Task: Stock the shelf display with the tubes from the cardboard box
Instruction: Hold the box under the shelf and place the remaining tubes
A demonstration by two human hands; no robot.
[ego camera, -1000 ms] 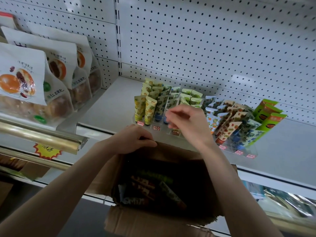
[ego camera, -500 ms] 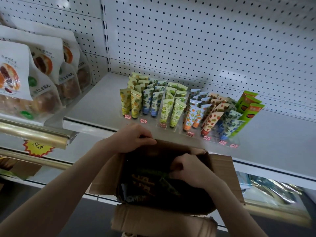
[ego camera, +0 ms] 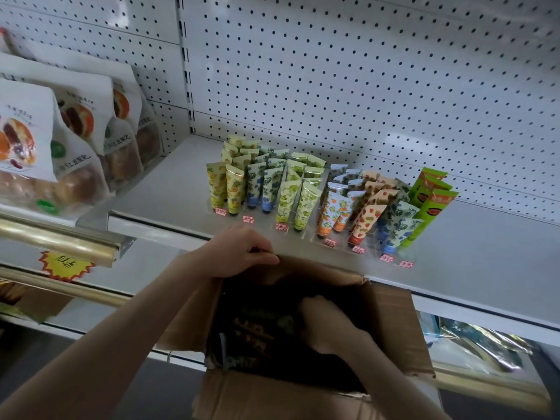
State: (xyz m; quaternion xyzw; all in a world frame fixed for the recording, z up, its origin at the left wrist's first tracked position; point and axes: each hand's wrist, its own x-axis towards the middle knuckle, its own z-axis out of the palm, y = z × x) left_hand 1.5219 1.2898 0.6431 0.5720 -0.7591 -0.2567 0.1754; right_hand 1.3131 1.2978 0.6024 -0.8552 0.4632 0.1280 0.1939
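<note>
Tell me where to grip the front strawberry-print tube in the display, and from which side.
Pinch the strawberry-print tube near its flat crimped top, coming from above and in front. It stands cap-down and tilted, with neighbouring tubes close on both sides, so only its top and front face are free.

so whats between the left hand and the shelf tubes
Head view: only bare shelf and small red price tags lie between left hand and tubes.
</note>
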